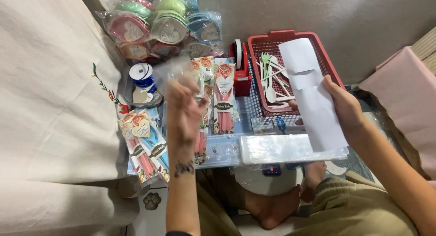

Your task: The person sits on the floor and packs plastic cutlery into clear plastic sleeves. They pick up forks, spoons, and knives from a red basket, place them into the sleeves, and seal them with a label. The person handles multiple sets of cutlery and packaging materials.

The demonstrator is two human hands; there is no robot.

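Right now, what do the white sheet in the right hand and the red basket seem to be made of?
White sheet: likely paper, matte, thin, slightly bent in the right hand. Red basket: likely moulded plastic, slightly glossy, with a regular grid of holes in its walls.

Place: a home floor corner, used for packing party favours.
Seating: person sat barefoot on tiled floor.
Furnishing: embroidered cloth (pixel 54 95) draped at left.
Stock: bagged favours (pixel 163 25), red basket (pixel 290 38) of cutlery, tape dispenser (pixel 240 66), ribbon spool (pixel 142 76).
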